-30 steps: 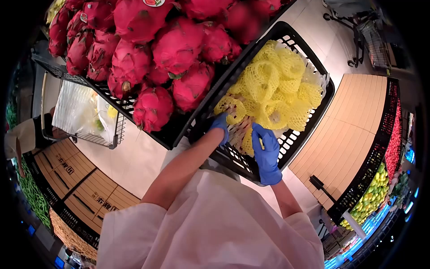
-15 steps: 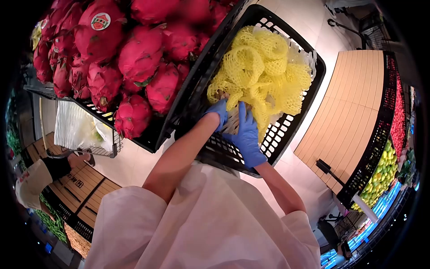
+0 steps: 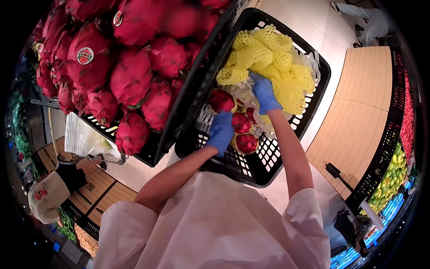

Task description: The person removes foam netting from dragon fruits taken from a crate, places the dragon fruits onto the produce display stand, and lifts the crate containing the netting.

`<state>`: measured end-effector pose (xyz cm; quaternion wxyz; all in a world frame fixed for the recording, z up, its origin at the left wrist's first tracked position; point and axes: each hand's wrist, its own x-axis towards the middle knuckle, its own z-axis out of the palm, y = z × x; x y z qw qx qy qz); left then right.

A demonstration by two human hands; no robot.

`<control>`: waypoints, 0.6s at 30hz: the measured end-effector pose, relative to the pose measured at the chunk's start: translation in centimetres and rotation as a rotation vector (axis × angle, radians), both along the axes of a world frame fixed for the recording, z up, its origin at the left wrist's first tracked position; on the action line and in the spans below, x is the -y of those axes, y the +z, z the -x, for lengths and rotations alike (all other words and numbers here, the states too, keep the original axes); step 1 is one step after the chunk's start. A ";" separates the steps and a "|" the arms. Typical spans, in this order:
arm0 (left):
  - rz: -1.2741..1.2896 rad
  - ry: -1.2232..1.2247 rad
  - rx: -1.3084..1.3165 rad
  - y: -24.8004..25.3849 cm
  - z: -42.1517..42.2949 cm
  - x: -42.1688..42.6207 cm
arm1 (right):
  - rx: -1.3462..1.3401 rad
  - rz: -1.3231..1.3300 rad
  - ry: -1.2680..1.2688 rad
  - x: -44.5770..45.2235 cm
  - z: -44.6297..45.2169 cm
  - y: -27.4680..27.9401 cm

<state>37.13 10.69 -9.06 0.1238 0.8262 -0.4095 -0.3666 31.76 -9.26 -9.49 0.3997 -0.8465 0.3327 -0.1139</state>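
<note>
Both my hands wear blue gloves and reach into a black crate (image 3: 319, 105). My left hand (image 3: 220, 130) lies beside a red fruit (image 3: 221, 101) near the crate's left side; its fingertips are hidden. Other red fruits (image 3: 242, 122) show between my hands, one (image 3: 246, 143) lower down in a net sleeve. My right hand (image 3: 265, 93) is at the yellow foam nets (image 3: 286, 71) and a pale net (image 3: 242, 91), its fingers partly under them. What either hand grips cannot be made out.
A black bin (image 3: 154, 154) heaped with dragon fruit (image 3: 133, 77) stands at the left. Beyond it are a cart with plastic bags (image 3: 83, 136) and a person (image 3: 49, 193). A slatted wooden counter (image 3: 365, 98) curves at the right. Another person's legs (image 3: 374, 22) show top right.
The yellow nets have shifted up and right, uncovering several red fruits. My right hand has moved up and in among the nets; my left hand has moved slightly down.
</note>
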 end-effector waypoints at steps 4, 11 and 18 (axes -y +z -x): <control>-0.013 -0.559 0.713 -2.7 -2.4 3.0 | 0.022 0.029 0.019 0.8 0.4 -1.2; 0.045 -0.769 0.834 -6.7 -3.7 3.4 | 0.094 -0.077 -0.012 0.4 0.8 -2.6; 0.079 -0.856 0.764 -6.6 -4.8 3.6 | -0.086 -0.191 -0.047 -0.3 0.3 -0.3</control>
